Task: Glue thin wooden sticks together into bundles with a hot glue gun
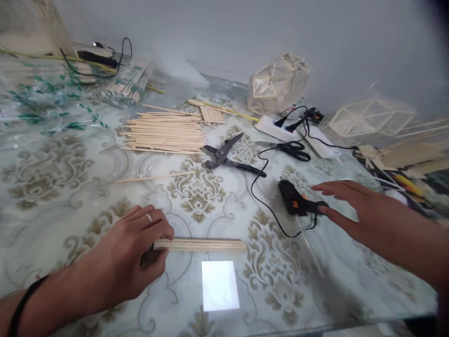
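Observation:
My left hand (140, 252), with a ring on one finger, pinches the left end of a short row of wooden sticks (206, 245) lying side by side on the table. At the right, my right hand (365, 210) is open, thumb and fingers apart. Just left of its fingertips lies a black glue gun (294, 199) with orange parts, on its side. A clear glue stick (310, 250) juts from it toward the table's front. Whether the fingertips touch the gun's handle, I cannot tell.
Behind lie a pile of loose sticks (164, 131), black cutters (228, 157) and scissors (291, 150). A cord runs near a white power strip (275, 128). Stick-built frames (278, 84) stand at the back, with bagged sticks (128, 86) at left. One single stick (154, 177) lies mid-table.

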